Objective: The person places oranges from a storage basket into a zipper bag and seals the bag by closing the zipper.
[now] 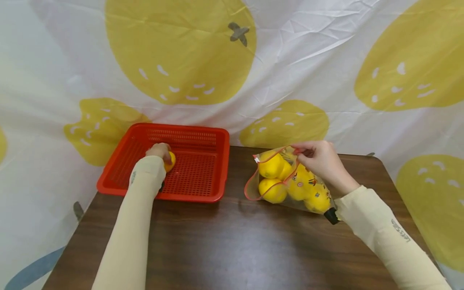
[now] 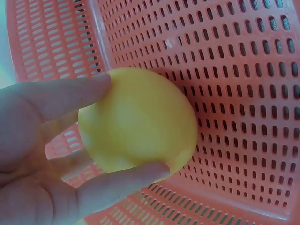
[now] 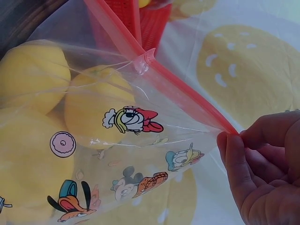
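A red perforated basket (image 1: pixel 203 137) sits at the table's far left. Inside it my left hand (image 1: pixel 159 152) grips a yellow lemon (image 1: pixel 170 161); in the left wrist view my fingers (image 2: pixel 70 93) curl round the lemon (image 2: pixel 138 122) just above the basket's floor (image 2: pixel 243 93). To the right lies a clear zip bag (image 1: pixel 290 181) with a red seal and cartoon prints, holding several lemons (image 1: pixel 271 165). My right hand (image 1: pixel 319 157) pinches the bag's red rim and holds its mouth open. In the right wrist view my fingertips (image 3: pixel 232 145) pinch the seal of the bag (image 3: pixel 140 154).
The dark wooden table (image 1: pixel 232 241) reaches from the basket to the near edge. A white cloth with big yellow fruit prints (image 1: pixel 181 48) hangs behind and drapes round the table's sides. The table's right corner (image 1: pixel 373 159) is close behind the bag.
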A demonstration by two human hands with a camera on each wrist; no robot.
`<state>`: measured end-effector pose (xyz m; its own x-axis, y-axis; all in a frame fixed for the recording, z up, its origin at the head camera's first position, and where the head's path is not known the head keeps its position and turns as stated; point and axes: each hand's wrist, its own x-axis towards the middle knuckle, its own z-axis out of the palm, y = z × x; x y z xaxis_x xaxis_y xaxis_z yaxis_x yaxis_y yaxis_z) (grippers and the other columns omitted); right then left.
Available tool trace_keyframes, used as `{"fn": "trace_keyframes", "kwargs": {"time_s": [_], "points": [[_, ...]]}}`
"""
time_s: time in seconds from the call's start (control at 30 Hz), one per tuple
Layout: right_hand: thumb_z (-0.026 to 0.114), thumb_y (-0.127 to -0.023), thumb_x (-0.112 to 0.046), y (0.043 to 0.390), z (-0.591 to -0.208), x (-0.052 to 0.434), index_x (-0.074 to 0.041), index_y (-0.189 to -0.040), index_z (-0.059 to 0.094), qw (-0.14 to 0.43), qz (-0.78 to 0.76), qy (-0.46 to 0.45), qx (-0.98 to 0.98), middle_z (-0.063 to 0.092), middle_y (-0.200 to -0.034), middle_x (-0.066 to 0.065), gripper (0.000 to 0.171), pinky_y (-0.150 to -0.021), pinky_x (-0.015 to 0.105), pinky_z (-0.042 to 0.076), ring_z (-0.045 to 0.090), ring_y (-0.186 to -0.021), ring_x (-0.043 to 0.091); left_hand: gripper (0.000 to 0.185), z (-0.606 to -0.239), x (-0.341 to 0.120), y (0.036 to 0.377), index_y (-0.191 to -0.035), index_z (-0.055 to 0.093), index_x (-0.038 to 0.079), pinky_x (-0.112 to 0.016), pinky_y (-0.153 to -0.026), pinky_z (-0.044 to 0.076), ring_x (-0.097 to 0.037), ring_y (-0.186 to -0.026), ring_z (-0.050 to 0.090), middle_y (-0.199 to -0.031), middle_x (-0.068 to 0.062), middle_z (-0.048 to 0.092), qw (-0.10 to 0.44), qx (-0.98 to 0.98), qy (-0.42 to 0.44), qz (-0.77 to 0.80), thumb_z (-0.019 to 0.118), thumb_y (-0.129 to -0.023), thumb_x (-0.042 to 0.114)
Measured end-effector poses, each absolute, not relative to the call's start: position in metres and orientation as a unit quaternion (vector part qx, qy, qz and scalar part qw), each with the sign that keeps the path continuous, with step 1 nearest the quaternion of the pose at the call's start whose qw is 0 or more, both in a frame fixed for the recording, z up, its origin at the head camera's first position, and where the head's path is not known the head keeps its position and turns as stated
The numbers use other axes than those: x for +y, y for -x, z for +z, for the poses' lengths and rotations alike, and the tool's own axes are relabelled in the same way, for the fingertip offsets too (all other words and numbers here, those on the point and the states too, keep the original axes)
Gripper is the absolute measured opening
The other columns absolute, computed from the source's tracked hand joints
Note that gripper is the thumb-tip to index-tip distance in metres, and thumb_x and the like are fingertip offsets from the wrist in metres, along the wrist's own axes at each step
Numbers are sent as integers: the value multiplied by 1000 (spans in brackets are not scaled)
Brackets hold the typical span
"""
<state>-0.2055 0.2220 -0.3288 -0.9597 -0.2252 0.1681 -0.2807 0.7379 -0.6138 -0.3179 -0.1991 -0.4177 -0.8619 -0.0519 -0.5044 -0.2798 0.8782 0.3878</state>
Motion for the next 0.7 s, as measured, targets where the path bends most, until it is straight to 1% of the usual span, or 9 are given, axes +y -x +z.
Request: {"fn": "trace_keyframes", "kwargs": {"time_s": [0.07,0.2,0.33,0.4,0.57,0.63,0.7], "points": [[54,-83,0,205,-329,222,-1,-110,65,41,335,-136,-931,68,-92,16,29,-43,25,43,59,-62,26,49,-414,-198,314,-130,44,4,-49,-96,35,-38,-110,38,-131,-23,39,248,936,88,236,58,-83,6],[54,-83,0,205,-330,222,-1,-111,64,42,336,-137,-931,68,-93,16,30,-43,25,43,58,-61,25,46,-415,-197,314,-127,48,3,-48,-94,37,-37,-108,41,-127,-22,44,242,943,77,214,58,-83,8],[54,-83,0,204,-329,222,-1,-111,64,40,339,-136,-930,67,-93,17,30,-43,25,43,59,-64,28,42,-420,-197,318,-120,54,3,-48,-90,39,-35,-101,45,-120,-21,50,227,952,64,193,60,-80,12],[54,-83,0,204,-330,222,-1,-111,64,40,340,-137,-930,68,-93,16,30,-44,26,44,59,-65,29,41,-420,-197,318,-119,55,3,-47,-89,39,-34,-101,47,-120,-21,51,221,956,59,181,61,-80,14],[55,-83,0,204,-330,222,-2,-111,65,37,341,-136,-929,68,-92,14,29,-45,26,45,60,-65,27,45,-414,-200,316,-124,51,2,-43,-87,43,-33,-104,45,-127,-21,46,251,941,75,214,59,-82,14],[55,-83,0,204,-330,222,-2,-110,65,38,339,-136,-930,68,-91,14,29,-45,26,44,60,-65,26,48,-410,-202,315,-127,48,2,-43,-86,43,-34,-106,45,-129,-23,43,253,943,57,210,60,-82,15],[55,-83,0,204,-330,222,-1,-109,65,41,335,-137,-931,68,-91,14,29,-44,26,43,59,-64,25,51,-405,-203,314,-129,46,1,-43,-86,43,-34,-107,45,-131,-24,41,239,950,25,197,60,-82,16]]}}
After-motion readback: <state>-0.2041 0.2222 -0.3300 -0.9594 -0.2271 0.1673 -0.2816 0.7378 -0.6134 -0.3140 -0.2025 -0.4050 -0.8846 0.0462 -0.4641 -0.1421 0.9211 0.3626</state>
